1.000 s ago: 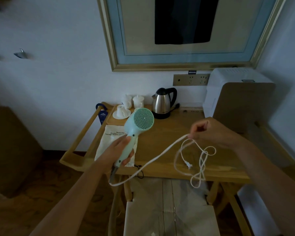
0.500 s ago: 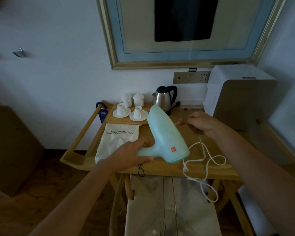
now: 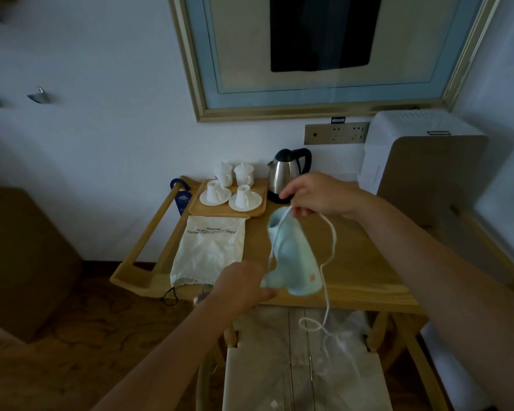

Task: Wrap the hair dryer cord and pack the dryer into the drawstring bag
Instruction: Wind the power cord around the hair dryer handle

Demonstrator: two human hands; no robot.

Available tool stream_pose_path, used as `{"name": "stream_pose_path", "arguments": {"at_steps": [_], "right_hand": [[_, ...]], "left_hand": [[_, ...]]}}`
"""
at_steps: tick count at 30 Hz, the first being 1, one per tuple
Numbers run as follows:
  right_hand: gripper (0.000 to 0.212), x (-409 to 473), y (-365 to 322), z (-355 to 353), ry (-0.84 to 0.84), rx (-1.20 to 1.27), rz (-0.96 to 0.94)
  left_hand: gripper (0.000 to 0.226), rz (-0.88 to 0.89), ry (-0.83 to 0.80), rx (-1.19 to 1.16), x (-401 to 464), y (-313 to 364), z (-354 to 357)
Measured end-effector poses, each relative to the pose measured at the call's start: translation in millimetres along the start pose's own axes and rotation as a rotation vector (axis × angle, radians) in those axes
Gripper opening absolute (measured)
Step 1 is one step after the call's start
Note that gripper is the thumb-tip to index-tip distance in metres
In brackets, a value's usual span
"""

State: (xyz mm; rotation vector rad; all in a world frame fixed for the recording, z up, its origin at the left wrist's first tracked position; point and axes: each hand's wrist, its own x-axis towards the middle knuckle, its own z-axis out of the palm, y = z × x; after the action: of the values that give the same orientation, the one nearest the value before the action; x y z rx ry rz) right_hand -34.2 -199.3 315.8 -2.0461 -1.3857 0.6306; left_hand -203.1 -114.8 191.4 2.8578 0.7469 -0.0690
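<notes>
My left hand point(image 3: 240, 287) grips the handle of the pale mint hair dryer point(image 3: 291, 256), which is held above the wooden table with its nozzle pointing away towards the kettle. My right hand point(image 3: 318, 194) pinches the white cord point(image 3: 331, 247) just above the nozzle. One strand runs down the dryer's body to the handle; the rest loops down past the table edge and dangles blurred over the chair. The white drawstring bag point(image 3: 209, 250) lies flat on the table, left of the dryer, its gathered mouth towards me.
A steel kettle point(image 3: 288, 173) and a wooden tray point(image 3: 196, 207) of white cups stand at the back of the table point(image 3: 365, 262). A white appliance point(image 3: 422, 161) sits at the right. A cushioned chair point(image 3: 303, 369) is tucked below the front edge.
The dryer has turned from grille-up to nozzle pointing away. My right hand has carried the cord up over the nozzle, laying a strand along the body, and the slack hangs lower.
</notes>
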Motion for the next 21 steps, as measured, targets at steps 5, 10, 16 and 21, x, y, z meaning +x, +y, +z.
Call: {"name": "stream_pose_path", "arguments": {"at_steps": [5, 10, 16, 21], "right_hand": [[0.016, -17, 6, 24, 0.052, -0.141, -0.023], [0.010, -38, 43, 54, 0.006, 0.098, 0.049], [0.032, -68, 97, 102, -0.154, 0.807, 0.131], [0.036, -81, 137, 134, -0.190, 0.999, 0.152]], "left_hand": [[0.040, -0.287, 0.007, -0.855, 3, -8, 1], [0.040, -0.333, 0.049, -1.025, 0, -10, -7], [0.047, -0.352, 0.050, -1.266, -1, -4, -14], [0.042, -0.323, -0.002, -1.700, 2, -3, -22]]}}
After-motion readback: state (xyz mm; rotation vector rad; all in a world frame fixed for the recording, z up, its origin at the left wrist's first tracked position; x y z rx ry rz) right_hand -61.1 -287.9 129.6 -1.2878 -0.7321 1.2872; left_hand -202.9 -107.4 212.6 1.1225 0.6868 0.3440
